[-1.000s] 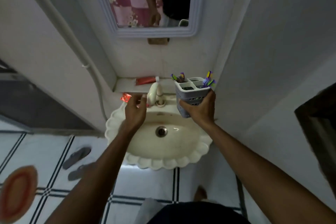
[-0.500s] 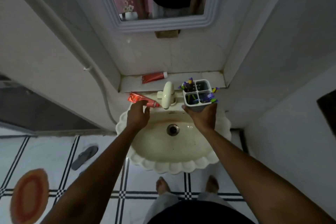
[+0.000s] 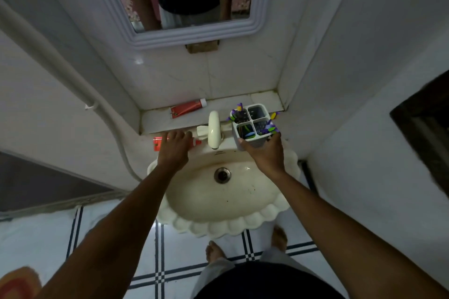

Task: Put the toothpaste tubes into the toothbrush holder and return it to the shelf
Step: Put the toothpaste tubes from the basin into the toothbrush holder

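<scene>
Left hand (image 3: 173, 147) atop red toothpaste tube (image 3: 157, 142)

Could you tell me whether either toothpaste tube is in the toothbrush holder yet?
Neither: one toothpaste tube lies on the shelf, the other under the left hand; the holder shows only brushes.

There is a single view, from a wide-angle camera worn on the person's head. It looks steeply down and forward, almost straight over the cream scallop-edged washbasin (image 3: 226, 201), which fills the middle of the picture at arm's length. Both bare forearms run in from the bottom corners toward the centre. The top of the frame takes in the white-framed wall mirror (image 3: 192, 34) and the white tiled shelf (image 3: 262, 102) behind the basin; the bottom edge takes in the white floor tiles with dark lines (image 3: 160, 274). Straight walls bow outward near the edges.
</scene>
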`<state>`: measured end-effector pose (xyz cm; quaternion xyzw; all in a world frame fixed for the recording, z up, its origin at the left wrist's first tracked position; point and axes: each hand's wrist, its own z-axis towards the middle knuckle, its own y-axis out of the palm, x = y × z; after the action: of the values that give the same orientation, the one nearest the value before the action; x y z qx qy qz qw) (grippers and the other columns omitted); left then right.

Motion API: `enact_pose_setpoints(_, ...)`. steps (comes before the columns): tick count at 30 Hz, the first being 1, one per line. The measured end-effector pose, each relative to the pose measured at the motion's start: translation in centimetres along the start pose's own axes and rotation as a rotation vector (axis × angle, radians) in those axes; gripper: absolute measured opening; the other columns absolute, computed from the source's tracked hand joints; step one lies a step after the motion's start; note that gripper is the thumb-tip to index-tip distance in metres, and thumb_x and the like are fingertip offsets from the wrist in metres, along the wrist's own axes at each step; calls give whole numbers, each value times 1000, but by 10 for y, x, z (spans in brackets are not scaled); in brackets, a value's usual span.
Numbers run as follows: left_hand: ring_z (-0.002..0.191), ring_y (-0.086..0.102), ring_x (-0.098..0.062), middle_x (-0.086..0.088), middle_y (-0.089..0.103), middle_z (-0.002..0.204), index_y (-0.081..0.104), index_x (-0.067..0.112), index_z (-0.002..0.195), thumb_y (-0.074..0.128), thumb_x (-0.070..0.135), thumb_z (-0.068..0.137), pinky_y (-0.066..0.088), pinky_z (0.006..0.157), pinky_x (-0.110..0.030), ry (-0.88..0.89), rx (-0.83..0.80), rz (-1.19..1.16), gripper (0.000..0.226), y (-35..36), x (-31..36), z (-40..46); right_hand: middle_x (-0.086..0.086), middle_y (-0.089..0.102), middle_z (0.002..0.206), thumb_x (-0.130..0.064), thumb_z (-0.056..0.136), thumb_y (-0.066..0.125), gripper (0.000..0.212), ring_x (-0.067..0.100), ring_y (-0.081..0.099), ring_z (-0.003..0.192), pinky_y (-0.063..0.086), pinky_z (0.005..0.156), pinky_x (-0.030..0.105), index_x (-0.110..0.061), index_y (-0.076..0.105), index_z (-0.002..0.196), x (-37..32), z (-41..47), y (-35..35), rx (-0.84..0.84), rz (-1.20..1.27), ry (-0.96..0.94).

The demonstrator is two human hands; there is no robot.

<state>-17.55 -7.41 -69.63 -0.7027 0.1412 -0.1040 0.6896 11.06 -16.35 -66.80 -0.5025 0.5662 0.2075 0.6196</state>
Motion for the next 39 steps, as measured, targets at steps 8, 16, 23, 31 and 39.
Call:
enact_pose_setpoints(8, 82, 68, -23, -9, 63, 118, 41, 20, 138, 54, 56, 106, 63, 73, -48, -465, 250, -1052, 50, -113, 31, -22, -8, 67, 134, -63, 91, 78, 75, 14, 66, 118, 53, 93, 27, -19, 50, 145, 5, 5, -8, -52, -31, 15)
enact_pose_setpoints(16, 96, 73, -17, 1, 63, 127, 46, 23, 150, 86, 18, 88, 60, 64, -25, -149, -158, -1148, 75, -224, 98, 28, 13, 75, 129, -49, 111, 54, 43, 36, 71, 118, 41, 80, 32, -10, 62, 129, 6, 16, -25, -80, -121, 39)
enact_pose_setpoints(23, 103, 74, -27, -8, 77, 120, 57, 21, 139, 86, 38, 84, 62, 90, -45, 30, -126, -478, 65, -202, 150, 62, 11, 73, 128, -61, 107, 53, 52, 35, 70, 117, 53, 89, 41, -14, 62, 127, 10, 23, -32, -158, -153, 29)
enact_pose_setpoints(31, 92, 74, -26, -10, 73, 120, 62, 10, 132, 77, 2, 90, 64, 81, -38, 71, 81, -744, 45, -199, 160, 79, 10, 72, 130, -62, 107, 54, 51, 34, 70, 118, 46, 83, 36, -15, 63, 126, 8, 24, -40, -183, -152, 20)
enact_pose_setpoints(39, 71, 77, -11, 5, 80, 90, 76, 13, 111, 77, 11, 94, 65, 74, -36, -19, 91, -794, 17, -172, 140, 75, 6, 73, 126, -65, 104, 56, 48, 29, 71, 115, 57, 94, 44, -22, 63, 124, 10, 27, -37, -186, -110, 26)
